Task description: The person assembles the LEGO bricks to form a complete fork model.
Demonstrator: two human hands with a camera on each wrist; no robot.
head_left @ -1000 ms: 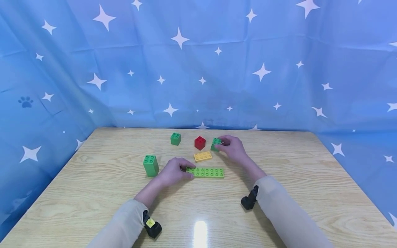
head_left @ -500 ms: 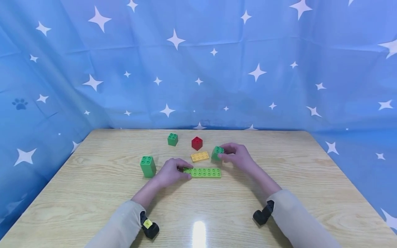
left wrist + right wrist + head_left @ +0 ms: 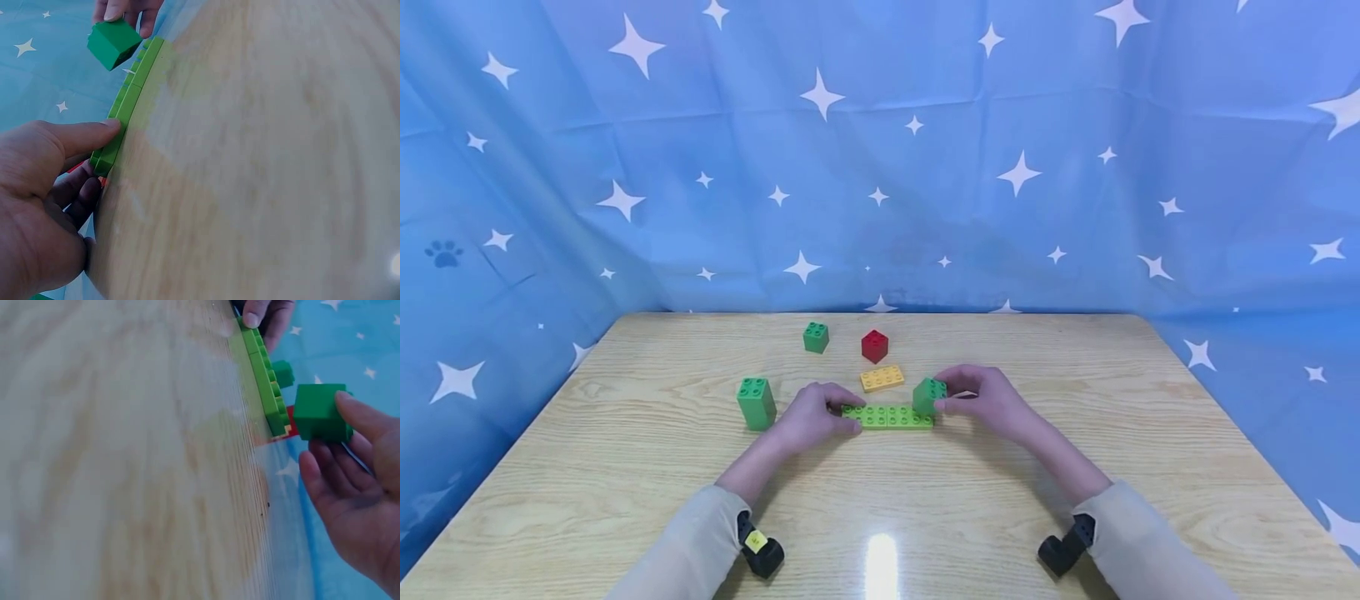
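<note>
A flat lime-green row of two studded building bricks [image 3: 883, 418] lies end to end on the table. My left hand [image 3: 817, 417] pinches its left end between thumb and fingers, the thumb along the near side in the left wrist view. In my right hand [image 3: 991, 402] is a dark green cube-shaped building brick [image 3: 928, 397], gripped by thumb and fingers. In the head view that brick overlaps the right end of the lime row; the right wrist view shows it tilted, with a gap between it and the row [image 3: 265, 387].
Behind the row lies a flat yellow brick [image 3: 882, 378]. Farther back stand a red brick [image 3: 875, 347] and a small green brick [image 3: 816, 337]. A tall green block [image 3: 757, 404] stands left of my left hand. A blue star-patterned curtain [image 3: 880, 167] hangs behind the wooden table [image 3: 625, 467].
My right hand has carried the green brick from beside the red brick toward me, to the lime row's right end. The left hand keeps its hold on the row.
</note>
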